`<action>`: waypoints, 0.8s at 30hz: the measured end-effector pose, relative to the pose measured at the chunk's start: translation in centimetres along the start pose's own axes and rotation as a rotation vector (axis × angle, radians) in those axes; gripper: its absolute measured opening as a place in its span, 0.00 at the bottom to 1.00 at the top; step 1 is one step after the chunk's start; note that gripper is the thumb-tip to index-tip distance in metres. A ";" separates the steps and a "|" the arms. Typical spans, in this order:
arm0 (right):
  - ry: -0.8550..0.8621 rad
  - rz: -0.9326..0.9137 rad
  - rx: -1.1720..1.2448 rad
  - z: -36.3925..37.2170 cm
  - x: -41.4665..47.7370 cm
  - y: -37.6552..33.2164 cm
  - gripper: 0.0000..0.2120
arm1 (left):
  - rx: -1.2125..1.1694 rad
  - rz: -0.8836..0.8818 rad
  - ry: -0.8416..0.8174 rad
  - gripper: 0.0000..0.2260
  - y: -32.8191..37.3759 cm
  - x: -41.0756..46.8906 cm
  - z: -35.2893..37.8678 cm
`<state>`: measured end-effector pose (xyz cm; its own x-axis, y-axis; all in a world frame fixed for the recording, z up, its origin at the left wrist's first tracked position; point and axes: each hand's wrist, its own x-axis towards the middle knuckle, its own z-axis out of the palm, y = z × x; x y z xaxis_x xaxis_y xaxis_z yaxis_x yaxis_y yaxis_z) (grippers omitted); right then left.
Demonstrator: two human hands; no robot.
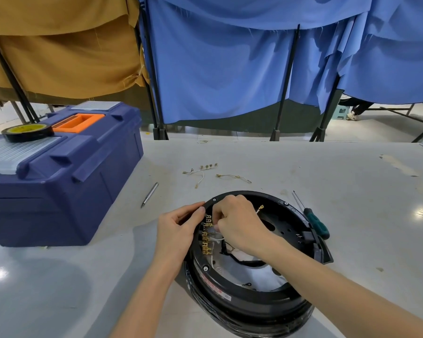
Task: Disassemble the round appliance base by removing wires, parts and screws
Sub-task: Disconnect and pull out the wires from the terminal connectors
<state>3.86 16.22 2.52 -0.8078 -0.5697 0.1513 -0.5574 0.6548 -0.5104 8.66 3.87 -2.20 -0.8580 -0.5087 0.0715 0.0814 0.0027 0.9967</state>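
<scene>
A black round appliance base (249, 301) lies open side up at the front of the grey table. A row of brass terminals (207, 234) with thin white wires runs along its left inner wall. My left hand (178, 230) grips the base's left rim beside those terminals. My right hand (239, 223) reaches inside, fingers pinched on a white wire at the terminals. One loose wire end with a brass connector (260, 208) sticks up behind my right hand. Removed wires (233, 177) and a terminal strip (208, 166) lie on the table beyond the base.
A green-handled screwdriver (314, 222) lies right of the base. A slim metal tool (150, 194) rests at its left. A blue toolbox (59, 172) with a roll of tape (27, 130) on top stands at the far left. Blue and tan curtains hang behind the table.
</scene>
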 end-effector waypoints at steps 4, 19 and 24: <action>-0.010 0.060 0.056 0.0 -0.2 0.5 0.08 | -0.006 -0.001 0.001 0.06 0.2 0.0 0.0; 0.291 0.288 0.969 -2.2 0.0 0.8 0.10 | 0.298 0.309 -0.124 0.06 2.6 0.1 0.5; 0.265 0.351 1.053 -2.7 -0.2 0.5 0.06 | 0.281 0.299 -0.231 0.02 3.3 0.4 1.4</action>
<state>3.24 17.96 4.49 -0.9720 -0.2330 -0.0300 0.0441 -0.0553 -0.9975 7.87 4.91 1.17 -0.9109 -0.2452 0.3319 0.2287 0.3694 0.9007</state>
